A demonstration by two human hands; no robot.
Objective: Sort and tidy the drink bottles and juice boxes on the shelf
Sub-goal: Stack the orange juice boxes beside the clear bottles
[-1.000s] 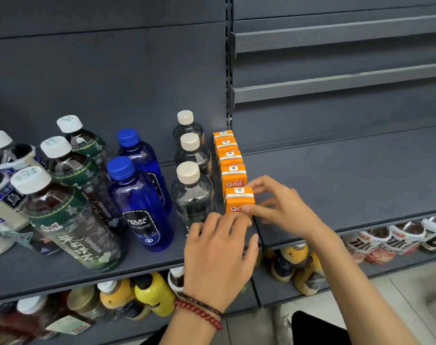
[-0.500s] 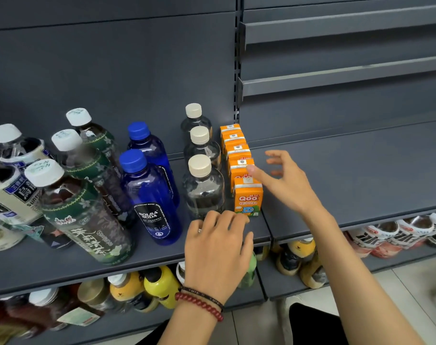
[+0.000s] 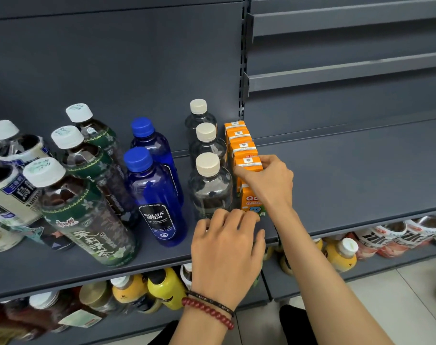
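A row of orange juice boxes [image 3: 241,143] runs front to back at the right end of the grey shelf [image 3: 112,270]. My right hand [image 3: 270,185] pinches the second box from the front [image 3: 249,163] at its top, thumb on the left and fingers over the right. The front box [image 3: 251,202] stands partly hidden behind that hand. My left hand [image 3: 226,247] rests on the shelf front, its bent fingertips touching the front box's base. Three clear bottles with cream caps [image 3: 209,185] line up just left of the boxes.
Two blue soda bottles [image 3: 154,195] stand left of the clear ones. Dark tea bottles with green labels [image 3: 87,215] and white-labelled bottles [image 3: 10,195] crowd the far left. Bare shelf [image 3: 361,170] spreads to the right. Yellow bottles [image 3: 162,287] fill the lower shelf.
My right hand left the front box, moved back along the row and closed on the second box's top. My left hand stayed at the front box's base, fingers more bent.
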